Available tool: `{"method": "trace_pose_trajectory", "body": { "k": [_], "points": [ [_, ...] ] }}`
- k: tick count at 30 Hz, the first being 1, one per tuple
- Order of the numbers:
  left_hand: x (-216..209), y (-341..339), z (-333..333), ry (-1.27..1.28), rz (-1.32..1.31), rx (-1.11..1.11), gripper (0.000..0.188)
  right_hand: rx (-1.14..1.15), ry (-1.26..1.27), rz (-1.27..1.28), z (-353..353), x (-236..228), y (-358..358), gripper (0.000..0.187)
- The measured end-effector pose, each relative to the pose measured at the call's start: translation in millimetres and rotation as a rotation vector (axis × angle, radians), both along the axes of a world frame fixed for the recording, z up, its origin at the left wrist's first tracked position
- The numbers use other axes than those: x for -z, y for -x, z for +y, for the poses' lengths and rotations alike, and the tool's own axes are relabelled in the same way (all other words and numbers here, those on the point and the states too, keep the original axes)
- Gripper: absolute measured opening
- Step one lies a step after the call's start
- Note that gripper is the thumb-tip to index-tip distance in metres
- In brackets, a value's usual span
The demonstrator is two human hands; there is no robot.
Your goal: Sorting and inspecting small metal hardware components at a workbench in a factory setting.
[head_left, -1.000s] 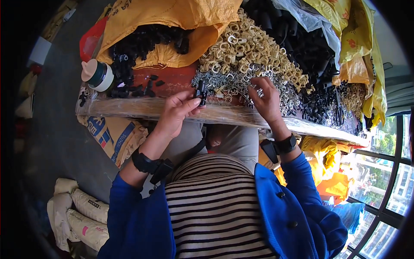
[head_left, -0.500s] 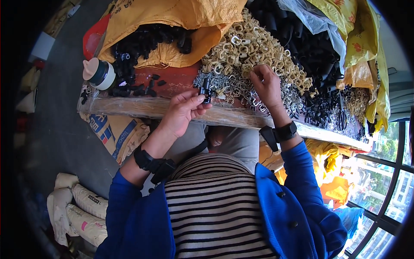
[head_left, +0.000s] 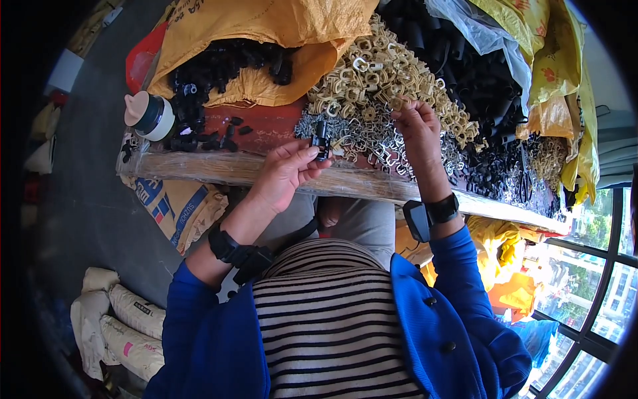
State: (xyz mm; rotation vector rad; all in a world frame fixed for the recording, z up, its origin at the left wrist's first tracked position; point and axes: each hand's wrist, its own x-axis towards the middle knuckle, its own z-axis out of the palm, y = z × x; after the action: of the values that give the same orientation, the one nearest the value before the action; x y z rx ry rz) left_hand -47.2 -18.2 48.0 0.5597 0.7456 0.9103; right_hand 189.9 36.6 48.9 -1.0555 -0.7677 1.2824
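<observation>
My left hand (head_left: pixel 284 174) is closed around a small black plastic fitting (head_left: pixel 321 137), held upright just above the table's near edge. My right hand (head_left: pixel 420 130) pinches a beige plastic clip (head_left: pixel 397 104) between thumb and fingertips, at the front of a heap of similar beige clips (head_left: pixel 359 78). Below that hand lie shiny metal U-shaped pieces (head_left: pixel 384 151). A patch of small grey metal parts (head_left: pixel 307 126), too small to name, lies just behind the black fitting.
An orange sack (head_left: pixel 266 23) spills black parts at the back left. Beside it stands a tub (head_left: pixel 157 120) with a pale pink top. Black tubular pieces (head_left: pixel 475 73) fill the back right, near yellow bags (head_left: pixel 555 60). The table's front edge (head_left: pixel 219 164) is plastic-wrapped.
My right hand has lifted slightly from the heap and turned, and a beige clip now shows in its fingers. The left hand keeps hold of the black fitting, nearly unmoved.
</observation>
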Motion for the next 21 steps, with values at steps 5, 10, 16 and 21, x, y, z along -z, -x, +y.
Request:
{"method": "trace_pose_trajectory", "body": {
  "k": [5, 10, 16, 21],
  "points": [
    [-2.8, -1.5, 5.1, -0.009, -0.015, -0.001, 0.019, -0.031, -0.076, -0.044, 9.0, 0.8, -1.5, 0.007],
    [2.0, -2.1, 1.0, 0.002, -0.060, -0.020, 0.015, 0.170, -0.392, -0.892, 6.5, -4.9, 7.1, 0.014],
    [6.5, -5.5, -1.2, 0.041, -0.121, -0.040, 0.014, 0.123, -0.538, -1.132, -1.0, -7.6, 10.0, 0.019],
    [-0.5, -4.3, 1.9, 0.056, -0.137, -0.040, 0.013, -0.009, -0.553, -1.080, 6.7, -13.9, 12.3, 0.015]
  ]
}}
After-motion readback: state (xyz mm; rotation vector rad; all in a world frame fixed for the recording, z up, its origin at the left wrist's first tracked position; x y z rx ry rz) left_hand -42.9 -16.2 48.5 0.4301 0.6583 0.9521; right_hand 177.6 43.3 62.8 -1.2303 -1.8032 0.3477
